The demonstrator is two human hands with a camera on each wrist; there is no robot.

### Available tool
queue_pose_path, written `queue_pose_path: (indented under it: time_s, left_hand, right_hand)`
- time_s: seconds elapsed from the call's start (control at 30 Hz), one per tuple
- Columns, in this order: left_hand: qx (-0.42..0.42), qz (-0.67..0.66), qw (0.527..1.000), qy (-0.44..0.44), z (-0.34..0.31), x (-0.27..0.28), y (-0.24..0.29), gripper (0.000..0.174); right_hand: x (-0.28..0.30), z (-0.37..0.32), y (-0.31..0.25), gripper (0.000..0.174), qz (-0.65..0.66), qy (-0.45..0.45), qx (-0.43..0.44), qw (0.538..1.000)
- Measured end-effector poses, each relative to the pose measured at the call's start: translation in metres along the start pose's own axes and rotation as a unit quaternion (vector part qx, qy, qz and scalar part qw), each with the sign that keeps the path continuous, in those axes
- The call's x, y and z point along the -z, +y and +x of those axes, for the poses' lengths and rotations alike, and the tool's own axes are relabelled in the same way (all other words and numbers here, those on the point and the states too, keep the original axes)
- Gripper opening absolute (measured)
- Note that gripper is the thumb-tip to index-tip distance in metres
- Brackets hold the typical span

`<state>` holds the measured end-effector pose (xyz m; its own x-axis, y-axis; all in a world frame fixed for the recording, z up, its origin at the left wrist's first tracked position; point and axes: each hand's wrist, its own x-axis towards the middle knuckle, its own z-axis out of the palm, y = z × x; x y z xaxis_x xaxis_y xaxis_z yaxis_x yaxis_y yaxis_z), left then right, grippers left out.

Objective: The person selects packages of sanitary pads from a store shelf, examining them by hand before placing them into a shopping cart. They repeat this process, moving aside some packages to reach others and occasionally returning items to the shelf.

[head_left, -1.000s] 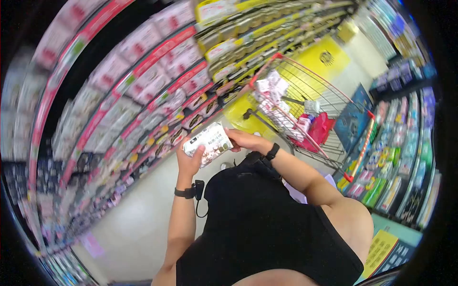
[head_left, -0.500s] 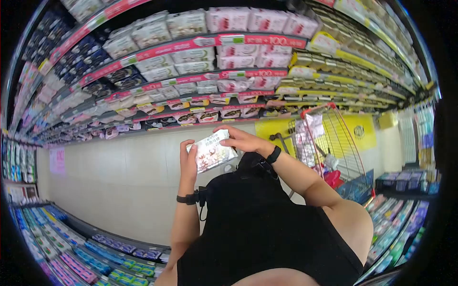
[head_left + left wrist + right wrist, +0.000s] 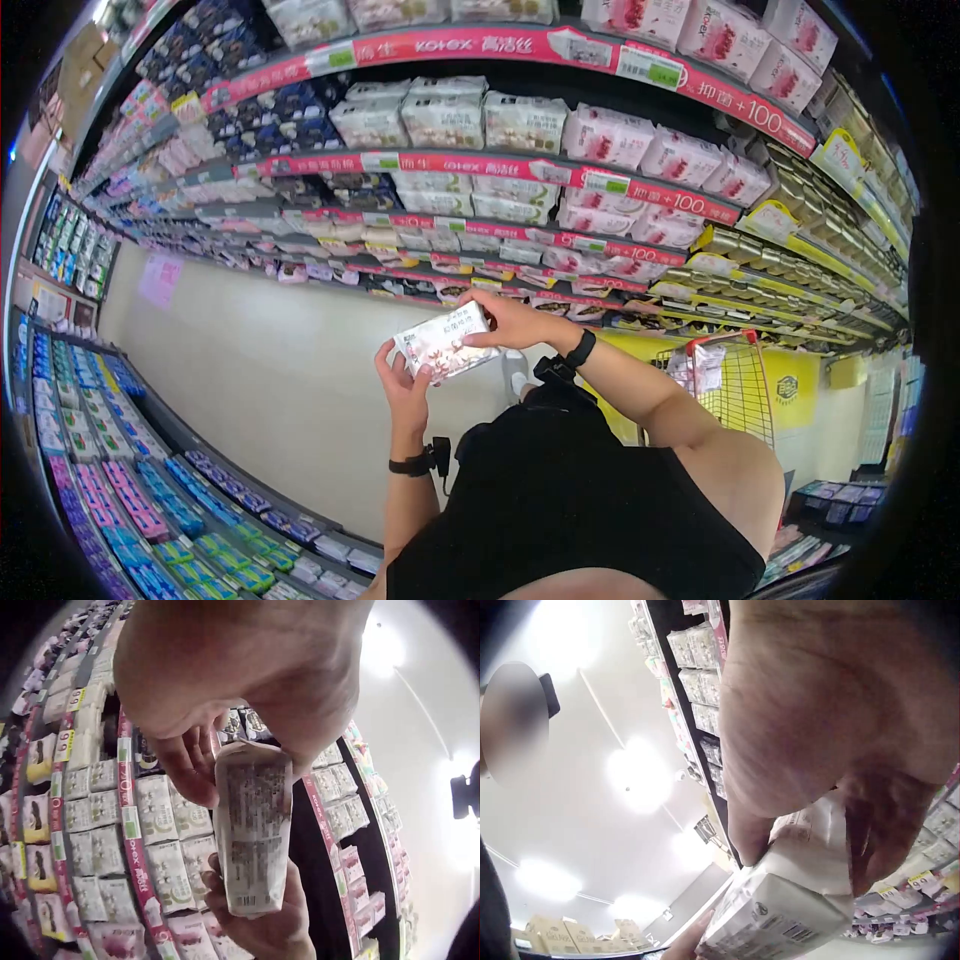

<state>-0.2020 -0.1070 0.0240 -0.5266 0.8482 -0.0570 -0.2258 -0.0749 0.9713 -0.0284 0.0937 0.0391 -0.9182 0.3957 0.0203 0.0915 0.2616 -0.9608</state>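
Observation:
A white package of sanitary pads [image 3: 447,345] with a floral print and dark Chinese lettering is held between both hands in front of the person's torso. At its left end, the left hand [image 3: 405,388] grips it with the thumb on the printed face. The right hand [image 3: 515,325] holds the opposite upper corner, thumb on the front and fingers behind. In the left wrist view, a narrow side of the package [image 3: 253,825] shows small print and a barcode. From the right wrist, its folded end and another barcode side [image 3: 780,915] are visible.
Shelves of white packages [image 3: 525,122] and pink packages [image 3: 607,137], with pink price strips, rise ahead. A red-rimmed shopping cart [image 3: 745,395] stands to the right, partly hidden by the right arm. Another shelf of colourful packs [image 3: 130,490] runs along the lower left.
The view has swung toward the shelves, and the cart has slid right behind the arm. The package has turned slightly in the hands; the right thumb has come onto its front.

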Motion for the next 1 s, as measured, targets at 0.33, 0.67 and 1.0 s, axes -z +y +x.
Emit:
queue_pose_path:
  time_s: [0.33, 0.67, 1.0]
  left_hand:
    - [-0.137, 0.081, 0.973, -0.169, 0.118, -0.075, 0.036, 0.071]
    - [-0.380, 0.195, 0.883, -0.196, 0.218, -0.176, 0.068, 0.053]
    - [-0.564, 0.480, 0.659, -0.128, 0.295, -0.219, 0.123, 0.045]
  right_hand:
    - [0.138, -0.012, -0.081, 0.077, -0.107, 0.135, 0.061, 0.983]
    - [0.234, -0.041, -0.113, 0.053, -0.389, 0.373, 0.222, 0.813]
    - [0.249, 0.005, -0.104, 0.044, -0.576, 0.533, 0.148, 0.602]
